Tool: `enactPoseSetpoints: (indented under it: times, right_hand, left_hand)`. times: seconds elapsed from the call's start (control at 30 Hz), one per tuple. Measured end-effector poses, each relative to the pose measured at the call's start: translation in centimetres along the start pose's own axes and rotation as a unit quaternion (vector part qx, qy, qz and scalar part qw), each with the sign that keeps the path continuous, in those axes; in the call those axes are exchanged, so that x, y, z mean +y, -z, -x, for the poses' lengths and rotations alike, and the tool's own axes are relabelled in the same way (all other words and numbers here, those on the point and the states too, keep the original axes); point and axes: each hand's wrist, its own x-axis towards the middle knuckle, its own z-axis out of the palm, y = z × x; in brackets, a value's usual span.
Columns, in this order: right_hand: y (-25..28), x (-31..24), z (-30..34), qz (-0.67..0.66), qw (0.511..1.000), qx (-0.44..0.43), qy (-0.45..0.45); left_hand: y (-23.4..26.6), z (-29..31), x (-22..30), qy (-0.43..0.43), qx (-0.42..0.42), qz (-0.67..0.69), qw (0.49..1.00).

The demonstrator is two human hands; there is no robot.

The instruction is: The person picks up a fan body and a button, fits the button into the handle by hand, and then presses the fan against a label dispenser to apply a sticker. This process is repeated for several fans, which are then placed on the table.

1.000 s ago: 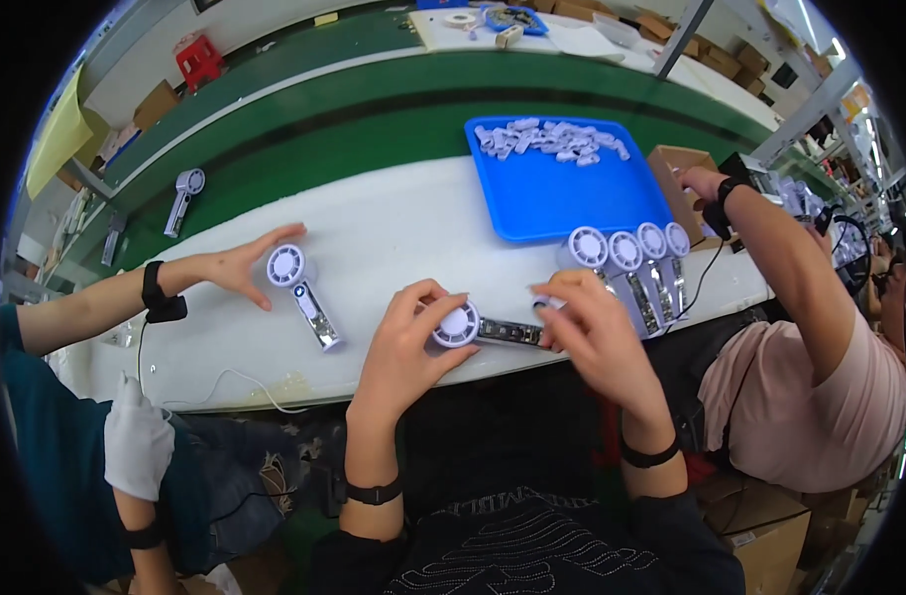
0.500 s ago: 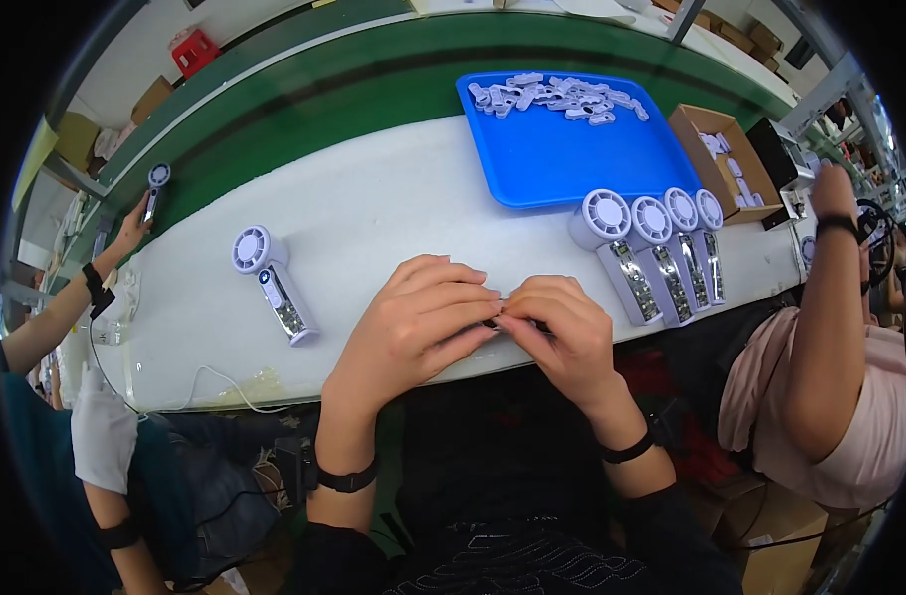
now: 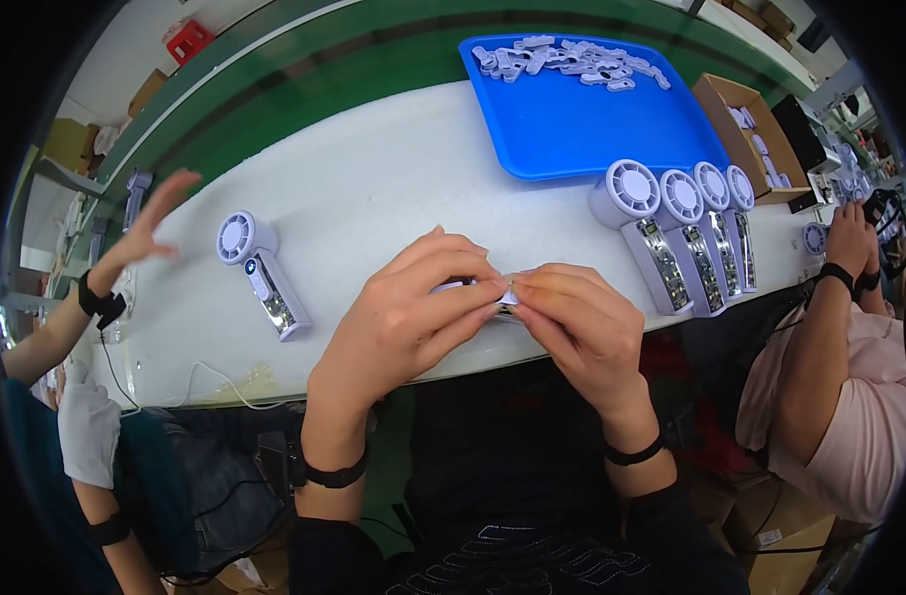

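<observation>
Close to the table's front edge, my left hand [image 3: 413, 309] and my right hand [image 3: 584, 322] meet with their fingertips pinched. Between them is a small pale lilac plastic piece [image 3: 510, 297], mostly covered by the fingers, so its full shape is hidden. To the left of my hands lies a lilac handheld fan [image 3: 268, 283] with a round head and its handle partly uncovered. Several similar handheld fans [image 3: 659, 253] lie side by side to the right, their handles open with the inner parts showing.
A blue tray [image 3: 592, 134] holds several small lilac plastic parts [image 3: 572, 61] at its far end. Beside it stands a cardboard box [image 3: 719, 99] with pale pieces inside. A white cable [image 3: 210, 369] lies at the table's front left. Co-workers sit on both sides.
My fingers have shifted, and more of the lilac piece shows between them. The left co-worker's hand has let go of a fan and opened. The right co-worker's raised arm has come down.
</observation>
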Motion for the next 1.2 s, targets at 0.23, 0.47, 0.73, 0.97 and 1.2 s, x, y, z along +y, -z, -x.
enactPoseSetpoints:
  times: [0.23,0.47,0.73,0.97,1.2]
  right_hand:
    - [0.7,-1.2,-0.2,0.007,0.999,-0.046,-0.013]
    - [0.2,0.1,1.0,0.004,1.0,-0.002,0.001]
    - [-0.1,-0.6,-0.4,0.017,1.0,0.002,0.025]
    - [-0.5,0.5,-0.2,0.069,0.993,0.016,0.096]
    - [-0.4,0.4,0.5,0.059,0.994,0.012,0.087]
  left_hand:
    - [0.3,0.1,0.1,0.024,-0.037,0.038,0.998]
    - [-0.4,-0.1,0.7,-0.012,-0.045,-0.048,0.998]
    - [-0.9,0.9,-0.1,0.014,0.006,-0.007,1.0]
    - [-1.0,0.7,-0.1,-0.008,-0.011,-0.061,0.998]
    - [-1.2,0.8,1.2,-0.034,-0.024,-0.146,0.988]
